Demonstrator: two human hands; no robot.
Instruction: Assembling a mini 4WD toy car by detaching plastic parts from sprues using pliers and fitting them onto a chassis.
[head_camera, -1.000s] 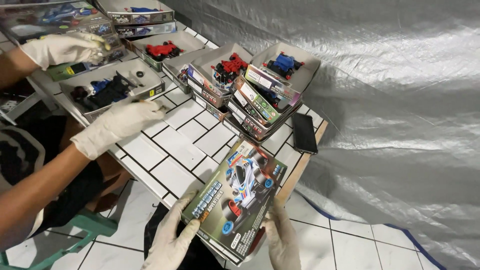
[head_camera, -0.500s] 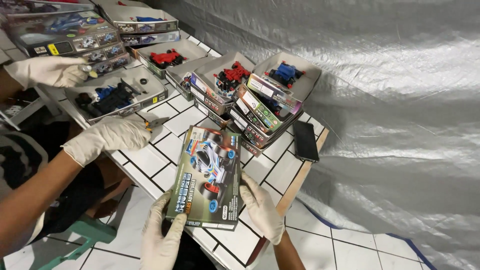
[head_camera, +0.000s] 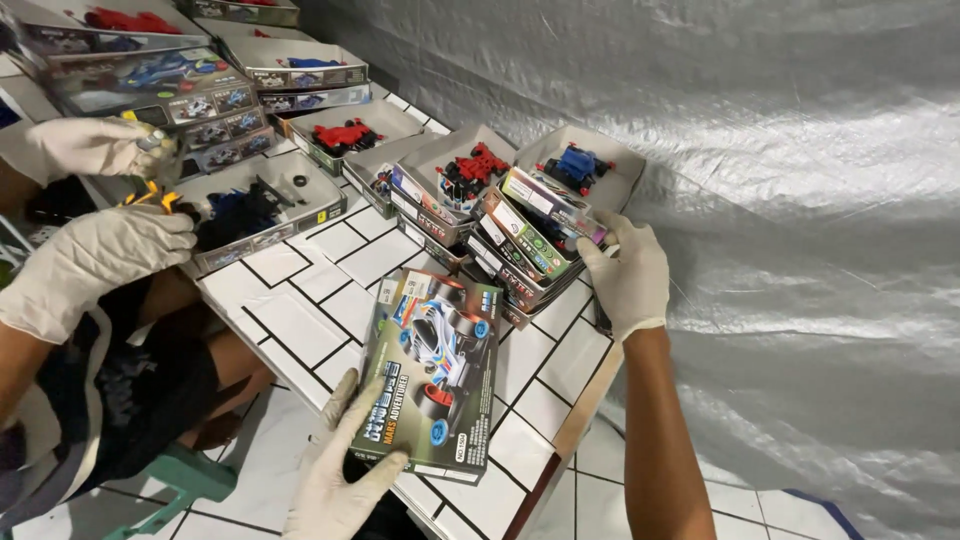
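Head view: toy-car box (head_camera: 432, 375) flat on tiled counter (head_camera: 330, 270), long axis 12 to 6. Left hand (head_camera: 335, 480) pinching its 7 o'clock corner; right hand (head_camera: 628, 275), fingers spread, touching box stack (head_camera: 530, 240) at 1 o'clock.

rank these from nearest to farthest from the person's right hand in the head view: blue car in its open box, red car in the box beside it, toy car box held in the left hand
From the right hand:
1. blue car, just above it, rightmost open box.
2. red car, further left, next box.
3. toy car box, lower left, held by the left hand at the table edge.
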